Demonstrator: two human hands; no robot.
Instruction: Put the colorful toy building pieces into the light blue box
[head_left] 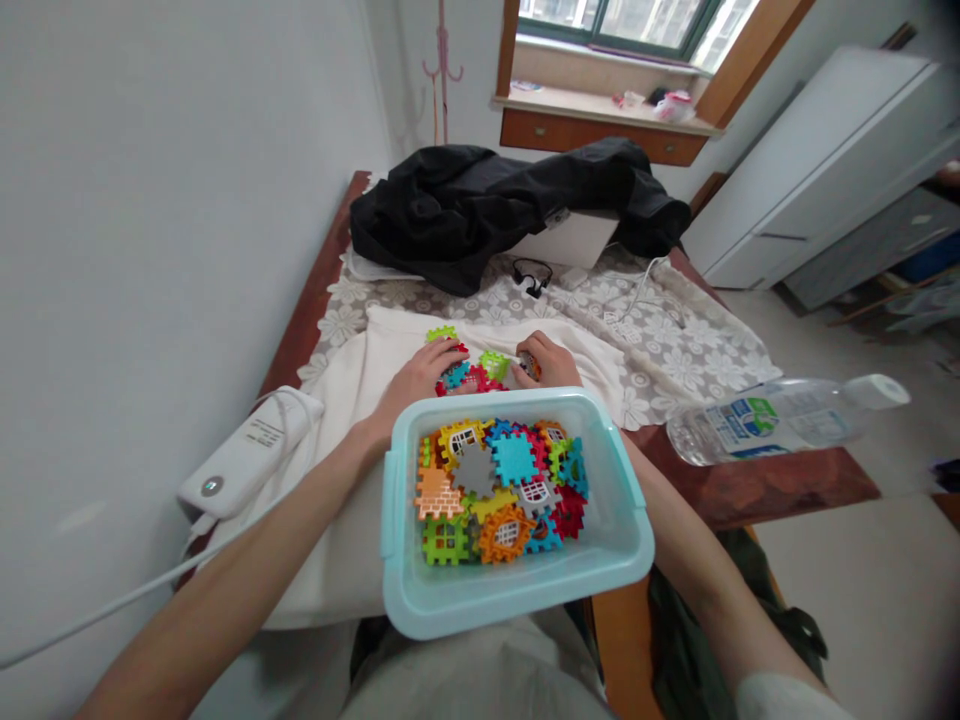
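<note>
A: What does the right hand [551, 362] have?

B: Its thumb and curled fingers are drawn narrowly around a small orange-and-grey plastic piece [532, 365].

A: And the left hand [431, 372]?

B: Its bent fingers lie over red and blue toothed plastic pieces [455, 376]; I can't tell whether they grip one. A lime-green square plastic piece [493, 364] sits between the hands.

A: Where's the rest?

B: In the pale-blue rectangular plastic tub [391, 500], nearer the body. Its far rim hides the near part of the work; the mixed-colour interlocking pieces [515, 458] lie mostly toward its far left.

A: Room to move?

B: Cream cloth [397, 335] stretches either side of the hands. Leftward, a long white plastic device [251, 455] lies near the wall. Rightward, a clear plastic bottle [780, 420] lies beyond the forearm. Ahead, a crumpled black garment [450, 215] bounds the space.
</note>
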